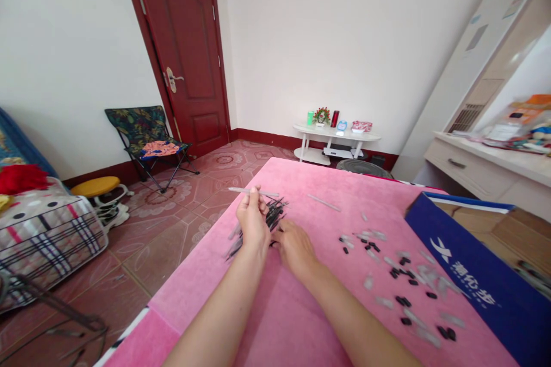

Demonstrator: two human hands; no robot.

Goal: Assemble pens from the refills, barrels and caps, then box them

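My left hand (252, 219) is raised a little over the pink tablecloth (275, 309), fingers pinched on a thin clear tube (253, 191) that lies crosswise at its fingertips. My right hand (295, 246) rests beside it on the cloth, fingers curled into a pile of thin black rods (272, 215); what it grips is hidden. Another clear tube (323, 202) lies farther back on the cloth. Several small black caps and clear pieces (402, 278) are scattered to the right.
A blue cardboard box lid (473, 275) stands at the table's right edge. Beyond the table are a red door (185, 51), a folding chair (146, 137), a yellow stool (95, 186), a white low table (336, 137), a bed (43, 223) at left, and a dresser (486, 166) at right.
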